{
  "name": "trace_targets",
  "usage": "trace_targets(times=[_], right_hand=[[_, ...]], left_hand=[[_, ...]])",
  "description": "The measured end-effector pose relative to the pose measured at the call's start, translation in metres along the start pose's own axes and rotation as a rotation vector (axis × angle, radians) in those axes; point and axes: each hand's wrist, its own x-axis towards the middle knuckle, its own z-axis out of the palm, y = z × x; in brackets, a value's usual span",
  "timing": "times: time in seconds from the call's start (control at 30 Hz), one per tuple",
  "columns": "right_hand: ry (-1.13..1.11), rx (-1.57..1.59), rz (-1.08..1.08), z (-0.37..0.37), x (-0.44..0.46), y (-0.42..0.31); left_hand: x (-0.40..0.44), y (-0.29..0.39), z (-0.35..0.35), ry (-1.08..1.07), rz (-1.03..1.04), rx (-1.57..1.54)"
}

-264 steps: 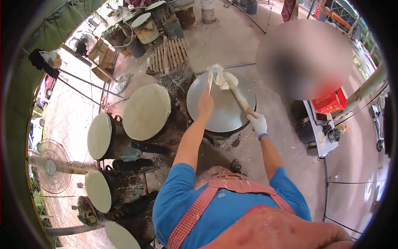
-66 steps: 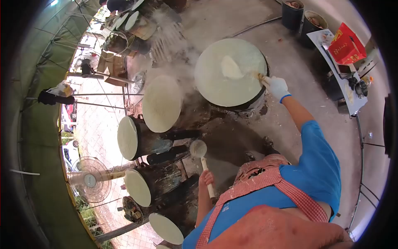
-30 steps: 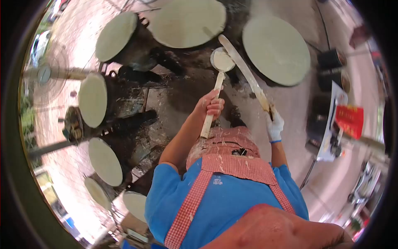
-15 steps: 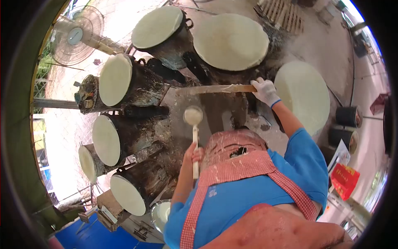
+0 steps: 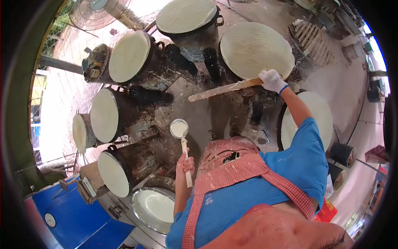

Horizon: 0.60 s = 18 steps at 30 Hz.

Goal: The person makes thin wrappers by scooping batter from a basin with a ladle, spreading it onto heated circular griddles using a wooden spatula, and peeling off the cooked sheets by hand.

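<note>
My left hand, bare, is closed round the pale handle of a ladle, whose round bowl holds white liquid. My right hand, in a white glove with a blue cuff, grips the end of a long wooden stick coated in whitish residue along much of its length. The stick slants down to the left over the floor. Just beyond the gloved hand is a large round pan spread with a pale, wrinkled layer; whether the hand touches its rim I cannot tell.
Several blackened drum stoves with pale round tops, such as one front-left, surround me. A metal basin of white liquid stands lower left. Another pale round pan lies to the right. A fan and a wooden pallet stand farther back.
My view has turned, bringing more of the basin into sight. The right hand and stick are nearer the large pan, with the stick more slanted. The ladle sits lower and left in view.
</note>
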Motion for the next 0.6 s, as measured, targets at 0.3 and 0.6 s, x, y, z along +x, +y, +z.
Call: trace_targets(times=[0.3,0.6], right_hand=[[0.005,-0.026,0.012,-0.003,-0.003,-0.003],[0.176,-0.095,0.129,-0.101,0.066,0.098]], left_hand=[[0.007,-0.013,0.015,0.084,0.125,0.037],[0.007,-0.022,0.015,0.066,0.117,-0.073]])
